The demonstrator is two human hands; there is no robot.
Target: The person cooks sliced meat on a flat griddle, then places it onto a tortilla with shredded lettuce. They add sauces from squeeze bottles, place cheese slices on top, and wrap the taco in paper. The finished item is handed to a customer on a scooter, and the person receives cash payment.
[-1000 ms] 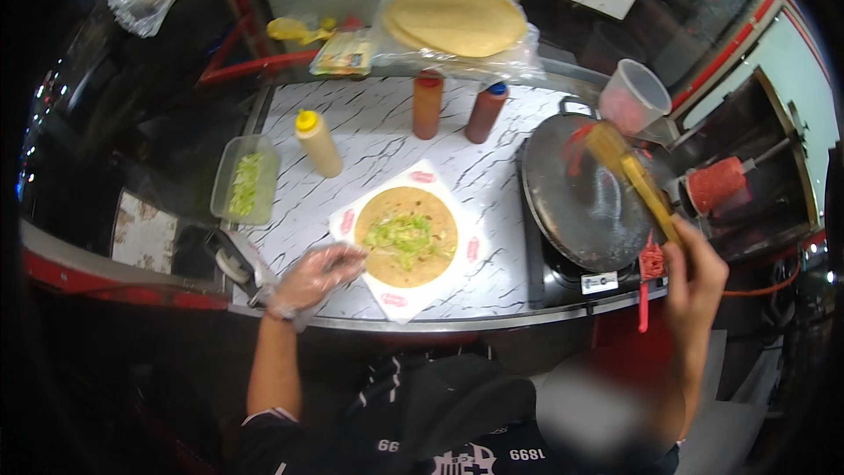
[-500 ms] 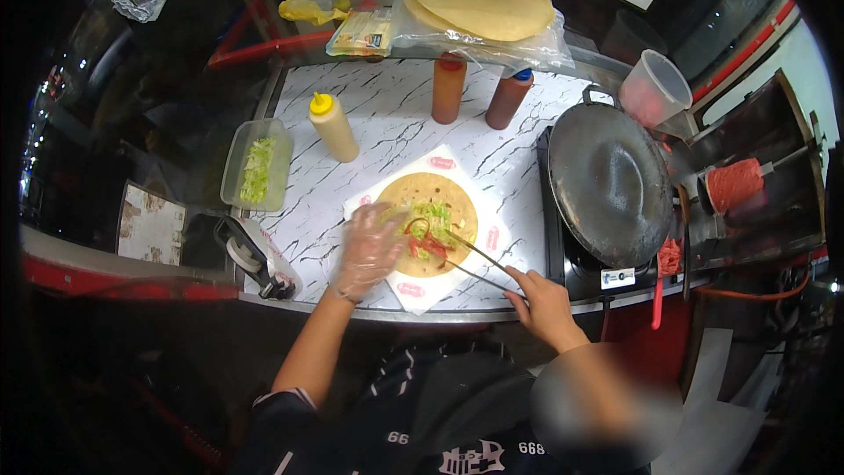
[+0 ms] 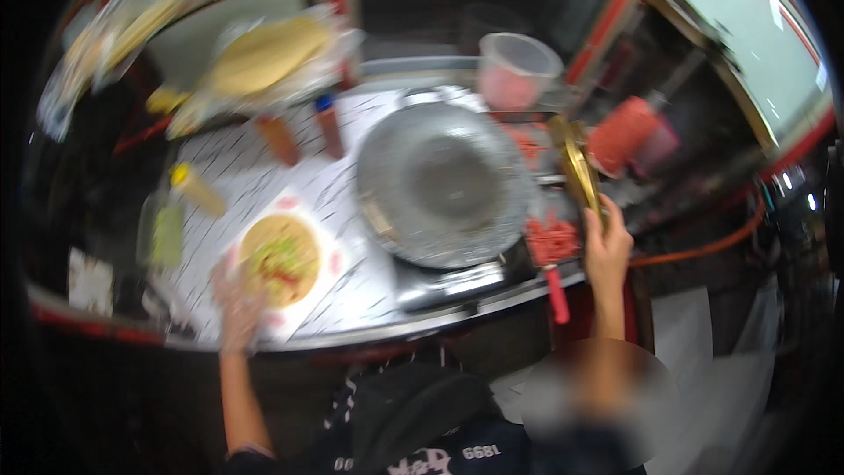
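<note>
On the left, my left hand (image 3: 237, 306), in a clear plastic glove, lies at the edge of a round flatbread (image 3: 303, 255). Its fingers look spread, though blurred. Shredded lettuce and red bits (image 3: 280, 266) top the flatbread, which rests on white printed paper (image 3: 323, 286). Far to the right, my bare right hand (image 3: 608, 242) grips metal tongs (image 3: 580, 171), which point away from me. Their tips are near reddish meat on a vertical-broiler tray, left of a large red meat cone (image 3: 622, 134). A pile of shredded red meat (image 3: 552, 240) sits just left of the hand.
A large dark pan (image 3: 444, 185) covers a gas stove in the middle. Behind it stands a clear tub (image 3: 519, 70). Sauce bottles (image 3: 330, 127), a lettuce container (image 3: 164, 229) and bagged flatbreads (image 3: 268, 57) are at left. A red-handled tool (image 3: 556, 295) juts over the front edge.
The view has swung to the right. My right hand has moved with the tongs from the flatbread to the meat area beyond the pan. My left hand has stayed beside the flatbread.
</note>
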